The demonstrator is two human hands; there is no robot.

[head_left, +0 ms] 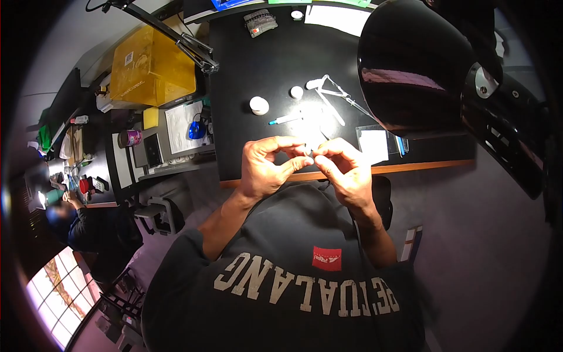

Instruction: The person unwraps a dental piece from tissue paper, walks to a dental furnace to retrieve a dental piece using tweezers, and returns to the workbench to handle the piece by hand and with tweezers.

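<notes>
My left hand point(270, 166) and my right hand point(347, 174) meet above the front edge of the black table point(240, 64). Thumb and forefinger of each hand pinch around a small object point(309, 151), too small and glare-lit to identify. Just beyond the fingers lie a white tool with a blue tip point(284, 119) and, under strong light, pale items I cannot make out. A round white container point(258, 105) stands behind my left hand, with a smaller white one point(297, 92) to its right. White slender tools point(331, 105) lie farther back.
A large black lamp point(422, 70) hangs over the right side. A clear packet with white paper point(373, 145) lies right of my right hand. A yellow box point(153, 67) stands at the left. Another person point(79, 223) sits at a table far left.
</notes>
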